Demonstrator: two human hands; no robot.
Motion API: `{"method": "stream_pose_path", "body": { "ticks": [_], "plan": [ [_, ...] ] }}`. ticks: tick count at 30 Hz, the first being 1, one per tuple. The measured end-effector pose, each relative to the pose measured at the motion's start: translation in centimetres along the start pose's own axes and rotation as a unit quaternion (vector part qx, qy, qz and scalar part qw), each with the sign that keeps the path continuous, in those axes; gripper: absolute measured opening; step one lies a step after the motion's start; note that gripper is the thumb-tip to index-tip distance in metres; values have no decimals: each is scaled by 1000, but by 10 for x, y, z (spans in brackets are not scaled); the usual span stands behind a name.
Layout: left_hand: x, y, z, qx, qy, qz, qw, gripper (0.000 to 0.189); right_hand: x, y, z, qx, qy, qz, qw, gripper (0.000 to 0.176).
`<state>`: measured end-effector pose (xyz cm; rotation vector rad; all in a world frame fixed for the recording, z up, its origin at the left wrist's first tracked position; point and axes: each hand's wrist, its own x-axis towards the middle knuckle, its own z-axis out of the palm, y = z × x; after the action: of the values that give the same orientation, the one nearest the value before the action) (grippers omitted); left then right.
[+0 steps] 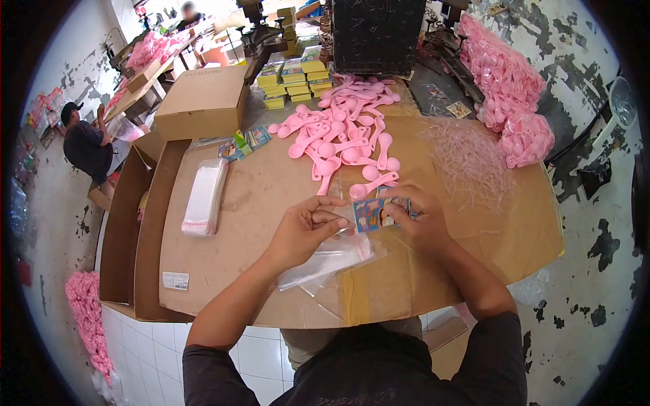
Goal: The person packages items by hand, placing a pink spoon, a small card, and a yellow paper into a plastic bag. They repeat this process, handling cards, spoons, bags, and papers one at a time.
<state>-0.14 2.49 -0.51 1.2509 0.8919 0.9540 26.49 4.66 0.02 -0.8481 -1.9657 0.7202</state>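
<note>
- My right hand (425,220) grips a card (369,215), just on my side of the spoon pile (349,128).
- My left hand (301,230) is half curled beside the card; I cannot tell whether it pinches anything.
- Clear bags (325,264) lie on the worktop (217,271), nearer me than the pile.
- A bag stack (205,193) lies left of the pile.

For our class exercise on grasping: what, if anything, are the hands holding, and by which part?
The right hand holds a small blue printed rectangular card near its right end; whether the left hand grips anything cannot be told.
</note>
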Motion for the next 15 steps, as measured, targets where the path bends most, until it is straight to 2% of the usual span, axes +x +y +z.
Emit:
{"method": "stream_pose_path", "body": {
  "ticks": [3, 4, 6, 9, 12, 15],
  "plan": [
    [-6, 2, 7, 47, -35, 13, 998, 39, 3, 4, 0, -59, -72, -103, 990, 36],
    [-9, 2, 10, 78, -39, 25, 996, 39, 0, 1, 6, 47, -62, -37, 996, 34],
    [-11, 3, 15, 139, -50, 48, 988, 40, -6, -9, 21, 254, -36, 96, 962, 30],
    [-13, 12, 23, 97, 7, 17, 995, 37, -2, -10, 19, 283, 23, 127, 951, 26],
    [-9, 7, 16, 86, 34, 41, 995, 36, -3, -2, 14, 260, -19, 117, 958, 26],
    [-10, 8, 17, 33, 16, 29, 999, 35, -2, -9, 8, 28, -81, -34, 996, 24]
  ]
}}
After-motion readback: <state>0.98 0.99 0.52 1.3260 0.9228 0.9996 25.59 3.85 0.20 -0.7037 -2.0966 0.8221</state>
